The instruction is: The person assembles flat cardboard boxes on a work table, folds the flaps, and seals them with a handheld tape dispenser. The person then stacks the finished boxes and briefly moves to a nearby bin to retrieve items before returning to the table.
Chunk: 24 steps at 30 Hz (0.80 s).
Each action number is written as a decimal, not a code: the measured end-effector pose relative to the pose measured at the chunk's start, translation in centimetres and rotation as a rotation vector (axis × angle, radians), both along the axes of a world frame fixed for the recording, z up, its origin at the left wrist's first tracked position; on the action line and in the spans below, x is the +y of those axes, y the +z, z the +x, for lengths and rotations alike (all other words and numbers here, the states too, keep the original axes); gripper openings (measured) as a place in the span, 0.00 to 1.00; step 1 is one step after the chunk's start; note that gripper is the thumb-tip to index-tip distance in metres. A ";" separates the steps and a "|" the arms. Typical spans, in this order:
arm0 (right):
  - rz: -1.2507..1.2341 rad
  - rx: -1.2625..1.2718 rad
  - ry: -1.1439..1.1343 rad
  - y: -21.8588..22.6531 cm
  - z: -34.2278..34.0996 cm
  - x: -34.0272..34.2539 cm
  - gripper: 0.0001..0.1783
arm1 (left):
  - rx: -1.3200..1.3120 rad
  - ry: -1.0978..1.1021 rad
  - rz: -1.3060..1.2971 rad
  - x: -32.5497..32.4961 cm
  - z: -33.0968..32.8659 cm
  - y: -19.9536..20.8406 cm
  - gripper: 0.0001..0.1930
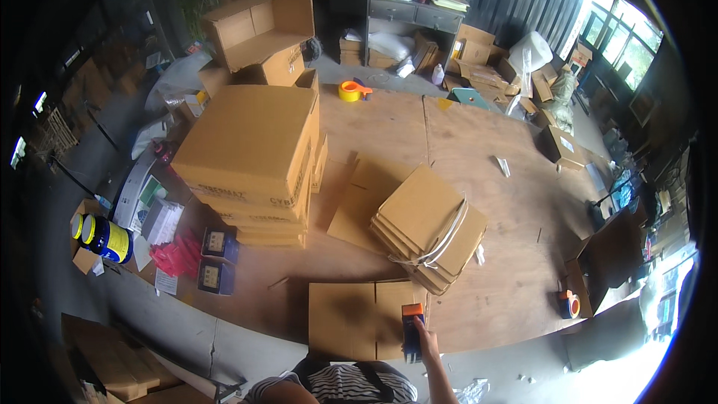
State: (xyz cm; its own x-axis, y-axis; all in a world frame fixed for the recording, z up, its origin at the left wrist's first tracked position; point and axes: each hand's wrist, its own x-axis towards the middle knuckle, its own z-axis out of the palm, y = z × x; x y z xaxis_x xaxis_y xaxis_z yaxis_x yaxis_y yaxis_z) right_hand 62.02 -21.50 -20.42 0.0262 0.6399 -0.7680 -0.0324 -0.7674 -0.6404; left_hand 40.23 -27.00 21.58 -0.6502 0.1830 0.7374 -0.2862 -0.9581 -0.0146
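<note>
My right hand (pixel 428 341) is closed around a narrow, dark blue, block-shaped thing (pixel 411 333) with an orange end. Its exact kind cannot be made out. It is over the right part of a brown cardboard piece (pixel 342 318) with a dark seam, lying at the table's near edge in front of me. My left hand is out of view; only a striped sleeve shows at the lower edge. Just beyond lies a stack of flattened cartons (pixel 419 206), tied with white strapping.
A tall stack of cartons (pixel 247 135) stands on the wooden table (pixel 493 269), left of the middle. Two dark blue boxes (pixel 218 245) and pink plastic (pixel 177 256) lie left. Tape dispensers rest at the far edge (pixel 351 91) and right edge (pixel 568 304). An open carton (pixel 609 258) stands right.
</note>
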 end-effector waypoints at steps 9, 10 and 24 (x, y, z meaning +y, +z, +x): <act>-0.035 0.079 -0.021 -2.2 1.5 -0.5 0.34 | 0.287 0.442 -0.561 4.0 -2.1 -8.5 0.18; -0.037 0.051 -0.042 -2.1 2.3 -0.8 0.35 | 0.472 0.364 -0.816 6.1 -3.2 -12.9 0.19; -0.028 0.044 -0.083 -1.7 0.7 -1.7 0.35 | 1.531 0.607 -1.694 4.4 -12.0 -51.7 0.32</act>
